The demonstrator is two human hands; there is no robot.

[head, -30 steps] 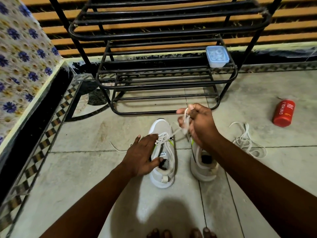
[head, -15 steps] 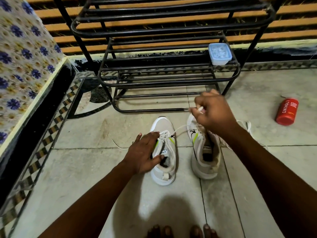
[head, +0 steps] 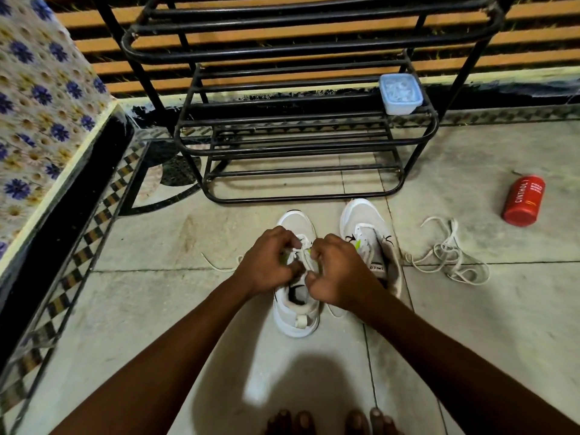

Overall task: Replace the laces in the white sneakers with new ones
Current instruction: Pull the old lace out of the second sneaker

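White shoes sit side by side on the tile floor (head: 470, 324), toes pointing away at the black rack (head: 301, 142) and heels toward the person, with the left shoe (head: 296, 312) just beside the right shoe (head: 365, 226). Both the left hand (head: 266, 266) and the right hand (head: 337, 273) have curled fingers pinching the lace (head: 303, 257) over the left shoe. A loose lace pile (head: 448, 254) lies right of the shoes, a red can (head: 523, 200) lies further off, and bare floor spreads near the feet
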